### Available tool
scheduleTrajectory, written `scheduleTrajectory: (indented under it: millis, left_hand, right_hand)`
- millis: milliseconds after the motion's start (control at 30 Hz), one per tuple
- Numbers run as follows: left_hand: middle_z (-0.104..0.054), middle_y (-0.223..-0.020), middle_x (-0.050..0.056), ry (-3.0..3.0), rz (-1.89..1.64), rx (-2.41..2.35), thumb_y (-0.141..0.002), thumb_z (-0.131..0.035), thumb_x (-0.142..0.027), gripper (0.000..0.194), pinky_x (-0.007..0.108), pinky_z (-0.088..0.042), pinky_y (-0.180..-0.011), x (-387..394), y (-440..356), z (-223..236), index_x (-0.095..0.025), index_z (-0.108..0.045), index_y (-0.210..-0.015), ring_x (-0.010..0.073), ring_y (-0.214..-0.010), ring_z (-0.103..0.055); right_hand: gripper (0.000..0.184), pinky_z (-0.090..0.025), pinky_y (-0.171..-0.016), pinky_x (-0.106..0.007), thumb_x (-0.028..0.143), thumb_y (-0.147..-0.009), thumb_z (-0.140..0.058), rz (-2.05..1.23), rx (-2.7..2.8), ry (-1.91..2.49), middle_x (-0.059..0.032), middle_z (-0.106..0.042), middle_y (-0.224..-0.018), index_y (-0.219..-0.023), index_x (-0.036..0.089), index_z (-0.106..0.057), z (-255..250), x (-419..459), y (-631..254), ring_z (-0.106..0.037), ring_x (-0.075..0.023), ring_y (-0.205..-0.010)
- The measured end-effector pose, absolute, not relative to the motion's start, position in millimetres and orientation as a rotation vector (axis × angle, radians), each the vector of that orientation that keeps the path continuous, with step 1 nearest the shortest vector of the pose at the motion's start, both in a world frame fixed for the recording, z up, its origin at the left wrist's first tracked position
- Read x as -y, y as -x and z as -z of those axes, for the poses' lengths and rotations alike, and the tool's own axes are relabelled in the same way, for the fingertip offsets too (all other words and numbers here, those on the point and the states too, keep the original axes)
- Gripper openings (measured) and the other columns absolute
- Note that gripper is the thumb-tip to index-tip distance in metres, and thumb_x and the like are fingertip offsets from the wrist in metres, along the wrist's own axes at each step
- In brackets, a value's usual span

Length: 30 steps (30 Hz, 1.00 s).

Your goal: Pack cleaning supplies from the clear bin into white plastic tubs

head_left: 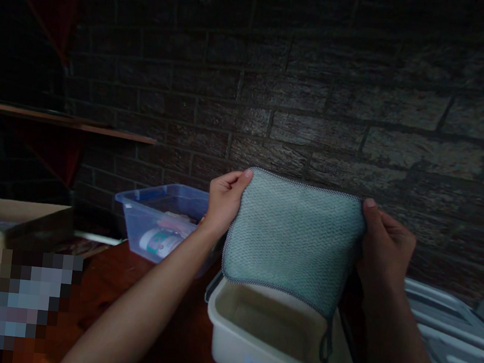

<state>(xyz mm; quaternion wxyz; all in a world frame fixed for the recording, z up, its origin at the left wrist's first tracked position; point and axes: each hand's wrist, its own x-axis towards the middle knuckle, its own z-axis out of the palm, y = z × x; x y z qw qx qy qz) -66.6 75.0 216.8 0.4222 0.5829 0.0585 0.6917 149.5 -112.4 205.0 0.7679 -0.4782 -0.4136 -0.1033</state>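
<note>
A pale green textured cleaning cloth [292, 237] with a dark braided edge is stretched out between my two hands. My left hand [225, 200] pinches its upper left corner, thumb in front. At the upper right corner, my right hand [385, 246] grips the cloth the same way. A hanging loop [326, 345] dangles from the lower right corner. Below the cloth stands a cream plastic tub [226, 345] with water-like murky contents or a shaded bottom; I cannot tell which. The cloth hangs over its far part and hides some of it.
Behind my left forearm, a clear bluish plastic bin [133, 225] holds a white container and other items. A cardboard box [36, 230] sits at the left, below a wooden shelf [114, 132]. Grey plastic lids [454, 333] lie at the right. A brick wall [301, 96] rises behind the wooden table [112, 289].
</note>
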Motion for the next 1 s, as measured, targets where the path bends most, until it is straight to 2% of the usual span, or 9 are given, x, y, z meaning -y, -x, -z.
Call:
scheduleTrajectory:
  millis: [267,533,700,900,1000]
  left_hand:
    - [-0.053,-0.06,-0.002,-1.544,-1.753,-0.118,-0.088,-0.072,-0.046,0.034,0.026,-0.026,-0.051,-74.6,64.9,-215.5,-0.019,-0.071,-0.067,0.011,-0.054,-0.04]
    - [-0.052,-0.058,-0.002,-1.548,-1.743,-0.133,-0.087,-0.073,-0.046,0.036,0.026,-0.025,-0.05,-75.9,64.1,-216.2,-0.018,-0.07,-0.065,0.0109,-0.053,-0.039]
    - [-0.054,-0.061,-0.002,-1.552,-1.745,-0.143,-0.087,-0.073,-0.045,0.033,0.025,-0.026,-0.051,-76.5,64.1,-215.0,-0.018,-0.072,-0.069,0.0108,-0.054,-0.04]
    - [-0.053,-0.061,-0.002,-1.575,-1.761,-0.172,-0.087,-0.072,-0.049,0.036,0.027,-0.027,-0.052,-80.2,62.6,-212.7,-0.019,-0.071,-0.068,0.0117,-0.055,-0.04]
    - [-0.054,-0.062,-0.001,-1.574,-1.755,-0.165,-0.087,-0.072,-0.049,0.034,0.026,-0.029,-0.052,-80.0,61.9,-212.1,-0.019,-0.072,-0.071,0.0117,-0.056,-0.04]
  right_hand:
    - [0.041,-0.021,-0.049,-0.027,0.052,-0.084,-0.075,0.323,0.771,1.008,0.004,-0.031,-0.061,-0.062,0.02,-0.063,-207.1,110.2,-144.6,-0.027,-0.0112,-0.055]
    - [0.042,-0.023,-0.049,-0.028,0.052,-0.083,-0.076,0.254,0.808,0.981,0.0049,-0.034,-0.06,-0.06,0.021,-0.061,-209.4,110.3,-143.7,-0.027,-0.0114,-0.053]
    - [0.036,-0.025,-0.05,-0.028,0.051,-0.082,-0.076,0.258,0.796,0.983,0.0038,-0.037,-0.059,-0.066,0.02,-0.068,-211.7,109.1,-143.4,-0.031,-0.0121,-0.054]
    - [0.044,-0.02,-0.05,-0.03,0.052,-0.086,-0.073,0.272,0.83,1.003,0.0032,-0.031,-0.061,-0.059,0.021,-0.058,-212.1,111.8,-139.9,-0.025,-0.0123,-0.056]
    - [0.041,-0.022,-0.05,-0.031,0.052,-0.086,-0.073,0.243,0.853,0.995,0.0027,-0.033,-0.062,-0.062,0.021,-0.059,-211.2,112.8,-141.1,-0.026,-0.0128,-0.056]
